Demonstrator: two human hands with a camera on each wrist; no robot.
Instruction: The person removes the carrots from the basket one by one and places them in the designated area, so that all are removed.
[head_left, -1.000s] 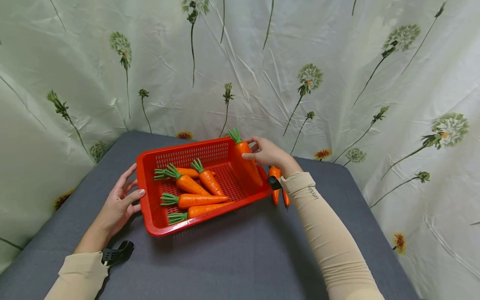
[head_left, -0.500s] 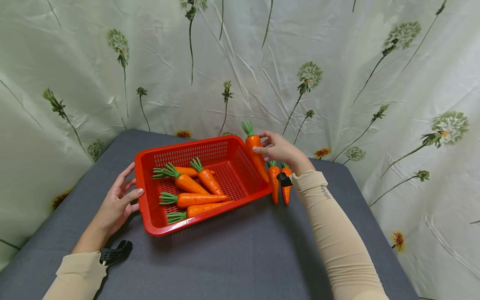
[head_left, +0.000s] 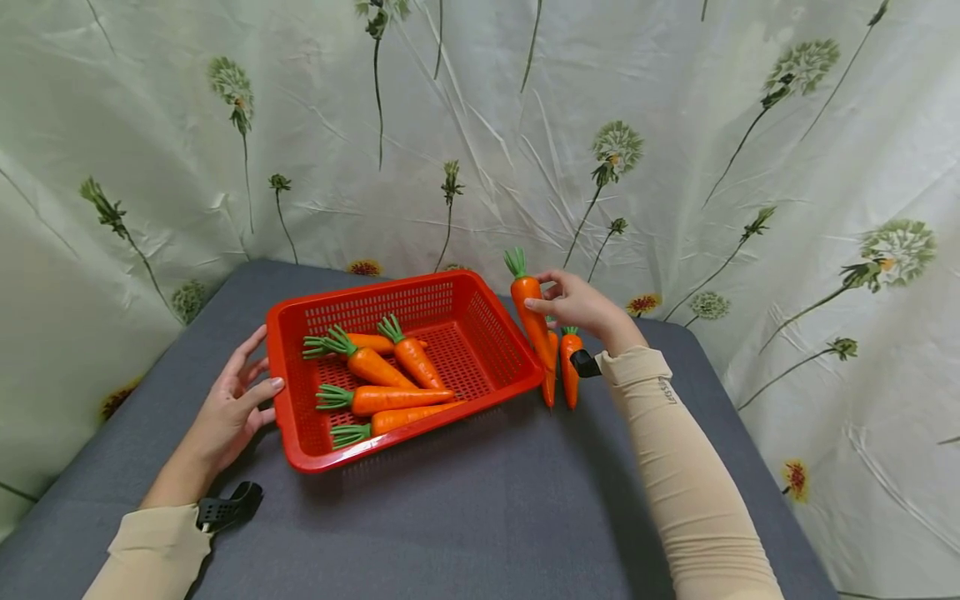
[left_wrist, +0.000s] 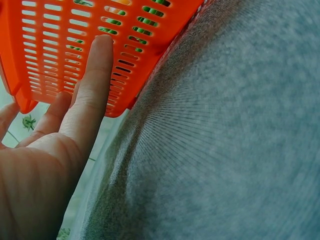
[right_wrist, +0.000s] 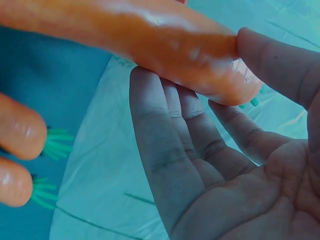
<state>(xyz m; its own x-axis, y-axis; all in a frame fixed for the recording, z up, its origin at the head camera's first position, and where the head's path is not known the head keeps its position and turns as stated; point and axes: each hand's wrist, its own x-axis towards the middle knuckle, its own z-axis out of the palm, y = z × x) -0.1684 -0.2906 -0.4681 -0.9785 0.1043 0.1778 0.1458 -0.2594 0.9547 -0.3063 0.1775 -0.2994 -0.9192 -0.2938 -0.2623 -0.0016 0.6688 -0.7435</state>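
In the head view my right hand (head_left: 581, 307) pinches an orange carrot (head_left: 534, 321) near its green top, thumb on one side and fingers on the other. This carrot slants tip-down just right of the red basket (head_left: 405, 287), partly covering one of two carrots (head_left: 570, 375) on the table. The right wrist view shows the held carrot (right_wrist: 165, 47) between thumb and fingers. My left hand (head_left: 232, 408) touches the basket's left end, thumb and fingers spread along the rim. In the left wrist view a straight finger (left_wrist: 97, 75) lies against the slotted basket wall (left_wrist: 55, 45).
Several carrots (head_left: 405, 400) with green tops lie inside the basket, mostly at its left and middle. A grey cloth (head_left: 465, 517) covers the table. Behind it hangs a pale curtain (head_left: 525, 150) printed with dandelions.
My right hand has carried the carrot from inside the basket's right end, over the rim, to the right. The left hand has stayed at the basket's left end.
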